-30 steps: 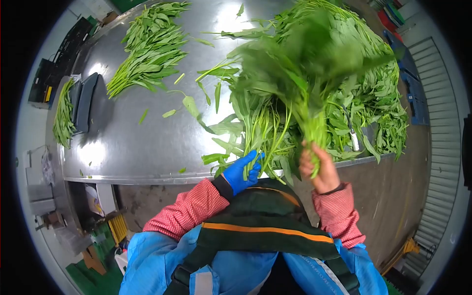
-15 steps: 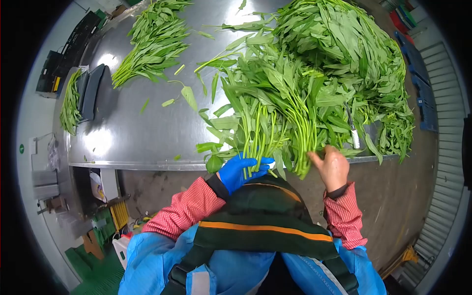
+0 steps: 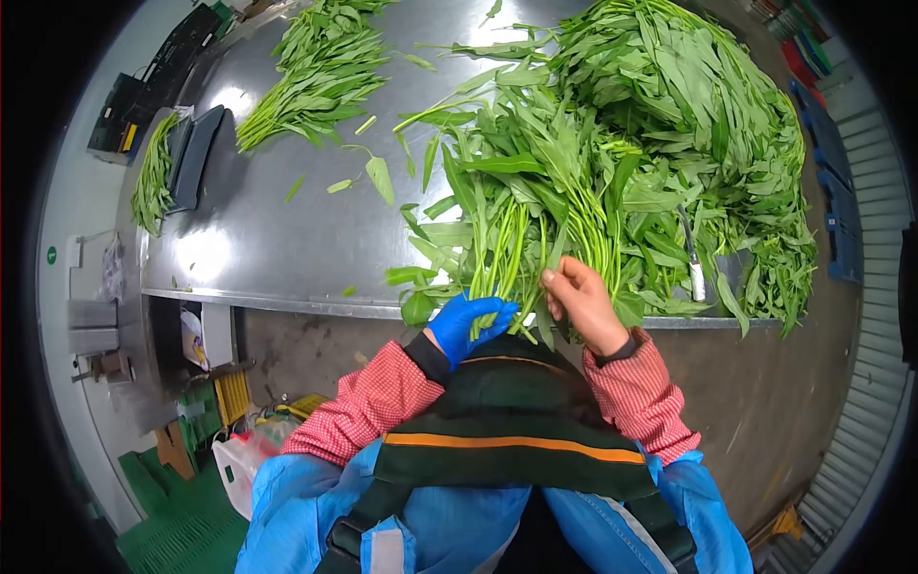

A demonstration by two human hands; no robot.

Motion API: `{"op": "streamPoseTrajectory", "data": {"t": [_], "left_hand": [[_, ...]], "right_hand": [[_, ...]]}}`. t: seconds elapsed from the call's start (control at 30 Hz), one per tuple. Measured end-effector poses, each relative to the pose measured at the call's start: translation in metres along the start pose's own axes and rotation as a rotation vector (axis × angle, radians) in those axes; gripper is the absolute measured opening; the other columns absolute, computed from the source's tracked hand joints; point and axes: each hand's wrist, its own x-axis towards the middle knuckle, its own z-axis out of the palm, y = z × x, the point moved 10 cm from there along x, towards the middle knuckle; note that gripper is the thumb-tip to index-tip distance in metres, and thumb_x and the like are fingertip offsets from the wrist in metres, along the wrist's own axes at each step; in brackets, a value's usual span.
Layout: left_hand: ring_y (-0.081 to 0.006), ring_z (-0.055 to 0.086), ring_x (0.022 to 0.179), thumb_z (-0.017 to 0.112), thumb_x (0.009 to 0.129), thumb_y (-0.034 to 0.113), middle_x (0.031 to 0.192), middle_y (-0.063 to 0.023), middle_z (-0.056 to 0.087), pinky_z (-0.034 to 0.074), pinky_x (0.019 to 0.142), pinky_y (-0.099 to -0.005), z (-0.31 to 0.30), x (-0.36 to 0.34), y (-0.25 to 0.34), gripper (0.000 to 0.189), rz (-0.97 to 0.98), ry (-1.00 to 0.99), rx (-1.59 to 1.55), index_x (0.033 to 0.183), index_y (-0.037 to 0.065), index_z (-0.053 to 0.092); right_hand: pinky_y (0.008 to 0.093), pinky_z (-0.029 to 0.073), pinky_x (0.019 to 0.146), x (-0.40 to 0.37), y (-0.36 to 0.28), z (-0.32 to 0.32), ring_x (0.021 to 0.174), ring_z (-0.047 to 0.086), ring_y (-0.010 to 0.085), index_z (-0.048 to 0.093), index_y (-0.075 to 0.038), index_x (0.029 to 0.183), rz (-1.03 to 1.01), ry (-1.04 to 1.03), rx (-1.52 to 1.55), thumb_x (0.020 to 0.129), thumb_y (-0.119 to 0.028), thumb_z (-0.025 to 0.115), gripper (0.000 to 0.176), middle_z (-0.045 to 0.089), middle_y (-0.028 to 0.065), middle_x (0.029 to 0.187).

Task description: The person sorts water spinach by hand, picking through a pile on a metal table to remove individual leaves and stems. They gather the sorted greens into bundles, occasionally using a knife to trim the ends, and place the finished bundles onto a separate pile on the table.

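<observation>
Blue-gloved, my left hand [image 3: 470, 323] is closed round the lower stems of a small bunch of leafy greens [image 3: 499, 251] at the table's front edge. My bare right hand [image 3: 579, 302] is just right of it, thumb and fingertips pinched together beside the stems; what lies between the fingertips is too small to make out. Behind it, more green stems [image 3: 595, 234] lean over the pile. The large heap of greens [image 3: 688, 86] covers the right of the table. A knife with a white handle [image 3: 697, 281] lies among the leaves.
On the metal table [image 3: 287, 234] lie another bunch of greens [image 3: 320, 86] at the back left and loose leaves. A dark tray-like object [image 3: 196, 158] stands at the left edge with greens [image 3: 153, 177] beside it. Green crates [image 3: 182, 517] are on the floor at lower left.
My right hand has moved left, from the right side of the thick stems to close beside my left hand. My left hand still holds its bunch. The view has shifted slightly.
</observation>
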Motion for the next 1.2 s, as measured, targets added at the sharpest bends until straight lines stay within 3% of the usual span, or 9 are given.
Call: {"op": "streamPoseTrajectory", "data": {"t": [0.17, 0.3, 0.4, 0.5, 0.6, 0.87, 1.0, 1.1, 1.2], "left_hand": [[-0.0149, 0.062, 0.088, 0.06, 0.088, 0.018, 0.096, -0.0048, 0.064, 0.052, 0.076, -0.0289, 0.016, 0.012, -0.015, 0.019, 0.003, -0.281, -0.108, 0.105, 0.01, 0.062], [-0.0161, 0.06, 0.087, 0.062, 0.081, 0.014, 0.093, -0.008, 0.063, 0.05, 0.075, -0.0305, 0.053, -0.012, 0.025, 0.013, 0.614, -0.356, 1.158, 0.093, 0.007, 0.062], [-0.0185, 0.062, 0.081, 0.062, 0.082, 0.015, 0.091, -0.0107, 0.064, 0.052, 0.07, -0.0318, -0.004, 0.026, -0.043, 0.014, -0.089, -0.457, 0.921, 0.091, 0.004, 0.062], [-0.0184, 0.062, 0.062, 0.055, 0.088, 0.009, 0.082, -0.0132, 0.065, 0.051, 0.055, -0.029, 0.043, -0.01, -0.015, 0.022, -0.159, 0.019, 0.139, 0.108, 0.002, 0.054], [-0.02, 0.062, 0.063, 0.05, 0.092, 0.008, 0.081, -0.0136, 0.065, 0.052, 0.055, -0.0324, 0.015, 0.02, -0.009, 0.028, 0.078, 0.125, 0.379, 0.119, 0.004, 0.048], [-0.0361, 0.063, 0.08, 0.066, 0.077, 0.022, 0.088, -0.021, 0.064, 0.05, 0.067, -0.0432, 0.036, 0.035, -0.004, 0.037, 0.415, 0.128, 1.764, 0.108, 0.003, 0.055], [-0.0365, 0.063, 0.076, 0.067, 0.077, 0.023, 0.081, -0.019, 0.065, 0.05, 0.068, -0.0426, 0.014, 0.037, -0.007, 0.032, 0.3, 0.187, 1.379, 0.099, 0.003, 0.057], [-0.0324, 0.064, 0.071, 0.069, 0.077, 0.017, 0.078, -0.0134, 0.065, 0.051, 0.066, -0.0421, 0.053, 0.01, 0.008, 0.028, 1.144, 0.064, 1.534, 0.098, 0.003, 0.058], [-0.0236, 0.063, 0.068, 0.068, 0.079, 0.014, 0.077, -0.0074, 0.065, 0.052, 0.062, -0.0364, 0.036, 0.036, -0.011, 0.025, 0.483, -0.261, 0.65, 0.099, 0.004, 0.058]], "right_hand": [[0.0366, 0.044, 0.063, -0.049, -0.077, 0.061, 0.071, 0.053, 0.0316, 0.055, -0.001, 0.084, -0.665, -0.133, -0.676, 0.082, -0.014, 0.063, 0.016, 0.05, 0.0136, 0.077], [0.0334, 0.044, 0.06, -0.057, -0.057, 0.089, 0.065, 0.056, 0.0253, 0.054, -0.001, 0.083, -0.672, -0.247, -0.678, 0.087, -0.014, 0.06, 0.014, 0.053, 0.0106, 0.07], [0.0285, 0.044, 0.052, -0.04, -0.014, 0.084, 0.053, 0.055, 0.0167, 0.055, -0.002, 0.085, -0.099, -0.382, -0.126, 0.092, -0.014, 0.054, 0.014, 0.054, 0.0061, 0.062], [0.0254, 0.041, 0.046, -0.069, -0.014, 0.108, 0.049, 0.053, 0.0109, 0.055, -0.003, 0.088, 0.327, -0.656, 0.407, 0.095, -0.015, 0.05, 0.015, 0.054, 0.0023, 0.06], [0.025, 0.041, 0.045, -0.046, -0.042, 0.051, 0.049, 0.053, 0.0114, 0.055, -0.003, 0.093, 0.12, -0.271, 0.429, 0.095, -0.019, 0.051, 0.017, 0.054, 0.0015, 0.059], [0.0443, 0.048, 0.051, -0.02, -0.052, 0.037, 0.057, 0.06, 0.0363, 0.052, -0.002, 0.082, -0.409, 0.145, -1.063, 0.079, -0.025, 0.066, 0.027, 0.059, 0.0178, 0.06], [0.0453, 0.046, 0.05, -0.022, -0.047, 0.042, 0.055, 0.058, 0.0375, 0.051, -0.002, 0.08, -0.533, 0.1, -0.972, 0.076, -0.016, 0.063, 0.019, 0.058, 0.0182, 0.063], [0.0404, 0.043, 0.044, -0.041, -0.072, 0.059, 0.048, 0.054, 0.0301, 0.051, -0.001, 0.083, -0.872, -0.009, -0.785, 0.079, -0.012, 0.062, 0.016, 0.056, 0.013, 0.065], [0.029, 0.042, 0.043, -0.027, -0.01, 0.063, 0.045, 0.052, 0.0164, 0.051, -0.004, 0.086, -0.046, -0.4, -0.153, 0.085, -0.007, 0.058, 0.008, 0.056, 0.0054, 0.063]]}}
